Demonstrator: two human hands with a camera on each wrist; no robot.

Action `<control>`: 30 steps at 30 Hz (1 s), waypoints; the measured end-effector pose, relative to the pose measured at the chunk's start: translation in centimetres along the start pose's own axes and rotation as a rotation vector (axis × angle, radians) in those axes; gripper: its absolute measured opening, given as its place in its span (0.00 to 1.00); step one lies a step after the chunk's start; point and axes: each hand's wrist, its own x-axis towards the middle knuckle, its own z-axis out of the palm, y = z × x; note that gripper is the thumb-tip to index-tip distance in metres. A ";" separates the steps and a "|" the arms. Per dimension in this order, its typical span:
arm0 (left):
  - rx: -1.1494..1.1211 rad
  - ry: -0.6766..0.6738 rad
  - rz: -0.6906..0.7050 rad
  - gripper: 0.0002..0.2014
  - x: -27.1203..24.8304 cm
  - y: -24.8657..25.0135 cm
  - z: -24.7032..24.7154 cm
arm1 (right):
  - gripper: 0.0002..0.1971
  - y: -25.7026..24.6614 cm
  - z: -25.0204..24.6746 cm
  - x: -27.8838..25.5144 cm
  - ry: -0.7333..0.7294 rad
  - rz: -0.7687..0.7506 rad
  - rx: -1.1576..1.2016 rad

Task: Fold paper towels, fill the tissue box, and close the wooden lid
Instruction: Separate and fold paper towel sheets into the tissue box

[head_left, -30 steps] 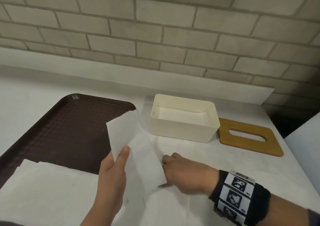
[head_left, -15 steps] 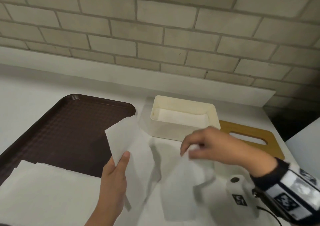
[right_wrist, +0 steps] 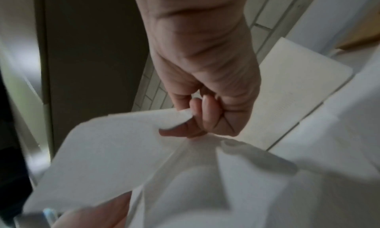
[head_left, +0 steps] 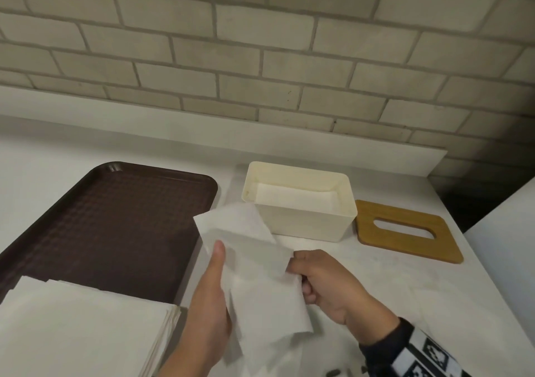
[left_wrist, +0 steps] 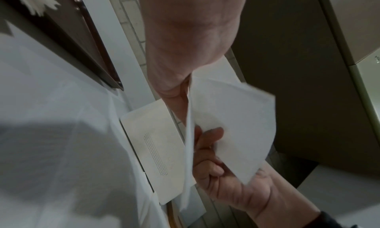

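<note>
Both hands hold one white paper towel [head_left: 254, 264] above the counter, in front of the cream tissue box [head_left: 301, 220]. My left hand [head_left: 212, 298] grips its left side, thumb on top. On the right edge, my right hand [head_left: 315, 278] pinches the towel [right_wrist: 115, 143] with curled fingers [right_wrist: 197, 114]. In the left wrist view the towel [left_wrist: 232, 124] is doubled over between both hands. The box is open, with folded towels [head_left: 292, 196] inside. To its right, the wooden lid [head_left: 405, 230] with an oval slot lies flat on the counter.
A brown tray [head_left: 110, 226] sits at the left with a stack of white paper towels [head_left: 78, 327] on its near end. More white sheets lie on the counter [head_left: 434, 284] under my hands. A brick wall [head_left: 260, 44] backs the counter, whose right edge drops off near the lid.
My right hand lifted the towel's right edge off the counter, swung it up and left, and now holds it beside my left hand. The left hand stayed in place.
</note>
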 end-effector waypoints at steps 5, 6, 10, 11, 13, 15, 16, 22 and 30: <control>0.046 -0.081 -0.057 0.24 -0.4 0.1 -0.3 | 0.25 -0.1 0.4 -0.3 -0.041 0.125 0.048; 0.057 -0.084 -0.054 0.23 -0.4 0.1 -0.3 | 0.26 -0.1 0.4 -0.2 -0.069 0.142 0.046; 0.077 -0.113 -0.072 0.22 -0.5 0.3 -0.3 | 0.21 0.1 0.2 0.0 -0.079 0.127 0.016; 0.072 -0.110 -0.079 0.23 -0.5 0.3 -0.3 | 0.22 0.0 0.2 -0.1 -0.065 0.108 -0.006; 0.053 -0.097 -0.086 0.24 -0.3 0.2 -0.4 | 0.21 -0.1 0.0 -0.2 -0.046 0.069 -0.039; 0.023 -0.075 -0.099 0.25 -0.1 0.1 -0.5 | 0.16 -0.1 -0.2 -0.4 -0.039 0.036 -0.078; 0.002 -0.073 -0.110 0.25 -0.1 0.1 -0.5 | 0.14 -0.1 -0.2 -0.5 -0.040 0.018 -0.098; -0.114 -0.023 -0.052 0.23 -0.3 1.0 -1.4 | 0.17 0.1 0.1 0.2 0.152 -0.098 -0.332; -0.100 0.182 0.264 0.15 -1.1 4.6 -4.8 | 0.29 1.9 0.7 3.7 0.293 0.052 -0.805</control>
